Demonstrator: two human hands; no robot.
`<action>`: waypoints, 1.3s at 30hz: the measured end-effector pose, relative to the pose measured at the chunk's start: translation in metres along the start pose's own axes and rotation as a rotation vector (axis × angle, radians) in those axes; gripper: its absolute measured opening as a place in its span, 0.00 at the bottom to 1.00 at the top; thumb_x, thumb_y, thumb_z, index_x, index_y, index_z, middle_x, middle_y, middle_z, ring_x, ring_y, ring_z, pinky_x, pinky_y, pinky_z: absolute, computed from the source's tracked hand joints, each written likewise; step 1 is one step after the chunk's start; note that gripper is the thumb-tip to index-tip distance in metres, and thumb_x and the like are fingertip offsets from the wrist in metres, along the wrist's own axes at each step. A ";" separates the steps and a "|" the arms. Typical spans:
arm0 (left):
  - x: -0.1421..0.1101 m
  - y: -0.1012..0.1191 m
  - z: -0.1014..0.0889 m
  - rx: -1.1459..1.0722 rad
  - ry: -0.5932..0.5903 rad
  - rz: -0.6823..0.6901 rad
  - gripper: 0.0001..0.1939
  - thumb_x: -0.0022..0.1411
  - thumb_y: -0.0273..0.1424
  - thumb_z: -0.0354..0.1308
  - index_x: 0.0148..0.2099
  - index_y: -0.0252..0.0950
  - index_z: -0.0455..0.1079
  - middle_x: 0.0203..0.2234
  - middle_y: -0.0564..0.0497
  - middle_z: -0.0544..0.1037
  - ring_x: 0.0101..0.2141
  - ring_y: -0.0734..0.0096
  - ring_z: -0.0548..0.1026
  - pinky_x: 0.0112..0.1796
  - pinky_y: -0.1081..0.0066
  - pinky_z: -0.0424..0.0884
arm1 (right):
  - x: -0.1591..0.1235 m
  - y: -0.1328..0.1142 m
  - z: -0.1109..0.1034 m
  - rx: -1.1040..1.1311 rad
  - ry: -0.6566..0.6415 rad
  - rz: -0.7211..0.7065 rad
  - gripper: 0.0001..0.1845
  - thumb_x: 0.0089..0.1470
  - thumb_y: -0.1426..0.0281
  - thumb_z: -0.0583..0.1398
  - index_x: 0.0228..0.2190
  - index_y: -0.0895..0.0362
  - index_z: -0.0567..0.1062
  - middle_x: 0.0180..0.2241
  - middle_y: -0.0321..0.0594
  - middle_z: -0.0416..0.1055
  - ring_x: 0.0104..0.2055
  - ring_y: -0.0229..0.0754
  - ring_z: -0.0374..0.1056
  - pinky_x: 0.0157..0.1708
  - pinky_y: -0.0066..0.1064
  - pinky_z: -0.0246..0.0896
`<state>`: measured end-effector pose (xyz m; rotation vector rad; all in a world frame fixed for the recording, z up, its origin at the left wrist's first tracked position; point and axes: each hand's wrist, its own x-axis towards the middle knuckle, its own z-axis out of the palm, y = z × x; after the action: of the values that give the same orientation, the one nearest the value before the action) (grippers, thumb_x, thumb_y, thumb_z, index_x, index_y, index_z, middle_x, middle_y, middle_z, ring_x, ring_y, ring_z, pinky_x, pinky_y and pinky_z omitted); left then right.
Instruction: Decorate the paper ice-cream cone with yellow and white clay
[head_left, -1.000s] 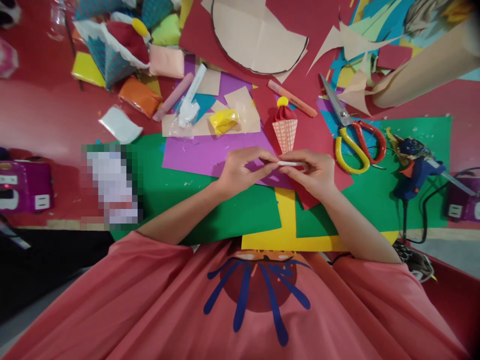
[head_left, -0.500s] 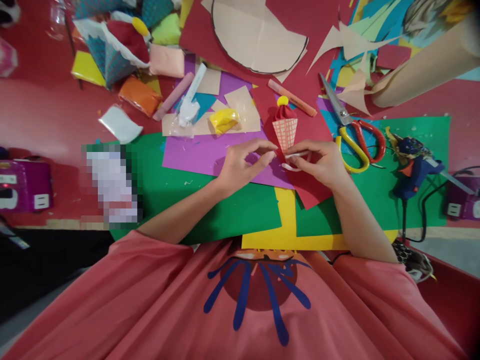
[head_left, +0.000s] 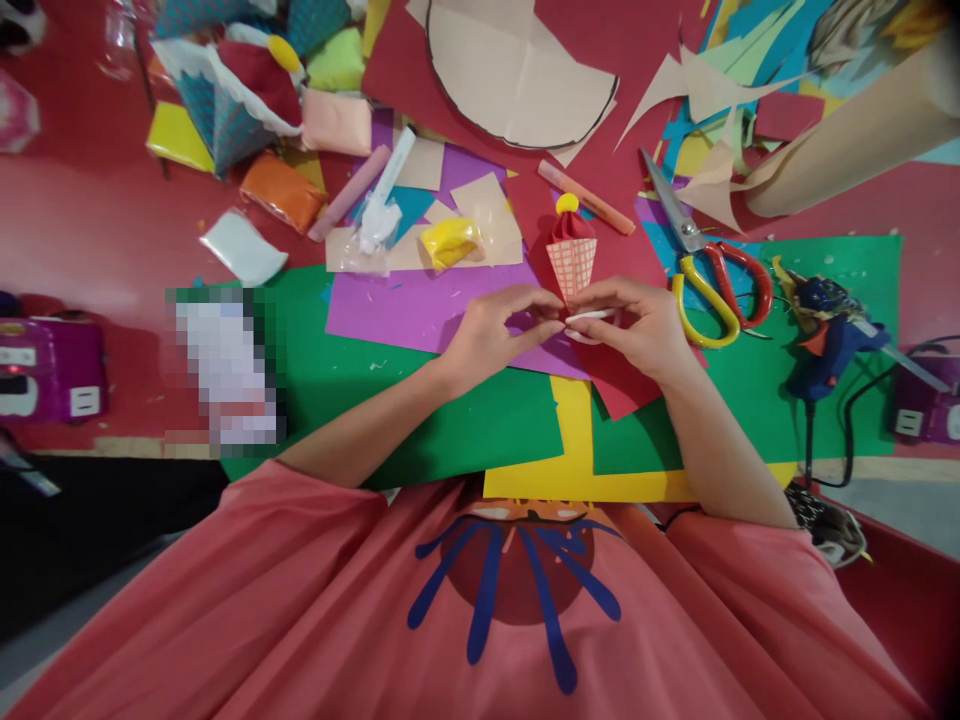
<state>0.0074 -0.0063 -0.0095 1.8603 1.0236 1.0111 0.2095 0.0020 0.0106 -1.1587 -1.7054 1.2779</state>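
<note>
A thin white roll of soft clay (head_left: 592, 315) is looped, with part of it hanging below the fingers. My right hand (head_left: 637, 315) pinches it between thumb and fingertips. The fingertips of my left hand (head_left: 506, 325) come together at the roll's left end, against those of the right hand. Just beyond the hands lies a small paper ice-cream cone (head_left: 572, 262) with a checked pattern, a red top and a yellow ball. Its lower tip is partly hidden by my fingers.
Scissors (head_left: 686, 230) with red and yellow handles lie right of the cone, near a blue glue gun (head_left: 832, 340). An orange marker (head_left: 589, 197) and a yellow clay packet (head_left: 450, 243) sit beyond. A bigger blue cone (head_left: 217, 110) stands far left. A phone-like blurred object (head_left: 229, 370) lies left.
The white roll has gone from stretched between both hands to looped in the right. My left fingers parted from it, then came back to its end.
</note>
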 end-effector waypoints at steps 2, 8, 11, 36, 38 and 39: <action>0.000 0.000 0.001 0.037 0.000 0.080 0.08 0.63 0.35 0.60 0.39 0.36 0.74 0.33 0.51 0.82 0.33 0.76 0.79 0.36 0.77 0.73 | -0.001 0.001 0.002 0.000 -0.011 0.005 0.10 0.48 0.65 0.68 0.35 0.55 0.78 0.35 0.37 0.80 0.36 0.38 0.76 0.37 0.30 0.74; -0.002 0.000 0.003 0.109 0.032 0.178 0.10 0.65 0.37 0.57 0.37 0.37 0.74 0.30 0.52 0.82 0.31 0.76 0.79 0.35 0.75 0.72 | -0.002 0.002 0.004 -0.047 -0.039 -0.022 0.11 0.51 0.60 0.66 0.31 0.56 0.78 0.30 0.36 0.78 0.33 0.36 0.74 0.34 0.28 0.70; -0.003 -0.001 0.002 0.116 0.043 0.164 0.09 0.65 0.35 0.58 0.37 0.37 0.75 0.31 0.51 0.83 0.32 0.76 0.80 0.37 0.75 0.73 | -0.001 0.001 0.002 -0.089 -0.050 -0.040 0.10 0.52 0.62 0.66 0.34 0.55 0.78 0.33 0.37 0.78 0.35 0.37 0.75 0.36 0.29 0.71; -0.002 0.001 0.001 0.023 0.084 0.091 0.11 0.63 0.39 0.60 0.37 0.37 0.76 0.31 0.51 0.83 0.32 0.76 0.80 0.35 0.77 0.74 | -0.005 0.001 0.005 -0.074 -0.004 -0.107 0.07 0.53 0.64 0.65 0.32 0.54 0.77 0.32 0.36 0.77 0.35 0.36 0.74 0.34 0.28 0.71; -0.002 0.001 0.001 0.021 0.092 0.117 0.09 0.63 0.37 0.60 0.35 0.37 0.76 0.29 0.52 0.82 0.31 0.77 0.80 0.34 0.78 0.73 | -0.005 0.001 0.006 -0.076 -0.022 -0.123 0.07 0.53 0.65 0.65 0.32 0.54 0.76 0.32 0.36 0.77 0.35 0.36 0.74 0.34 0.28 0.71; -0.001 0.001 0.001 0.017 0.099 0.130 0.08 0.63 0.36 0.61 0.35 0.36 0.76 0.29 0.53 0.82 0.30 0.77 0.80 0.34 0.79 0.73 | -0.005 0.001 0.006 -0.080 -0.028 -0.130 0.06 0.53 0.65 0.65 0.33 0.54 0.76 0.32 0.36 0.77 0.35 0.36 0.74 0.35 0.28 0.71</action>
<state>0.0079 -0.0082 -0.0090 1.9276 0.9806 1.1841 0.2061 -0.0046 0.0077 -1.0604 -1.8363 1.1611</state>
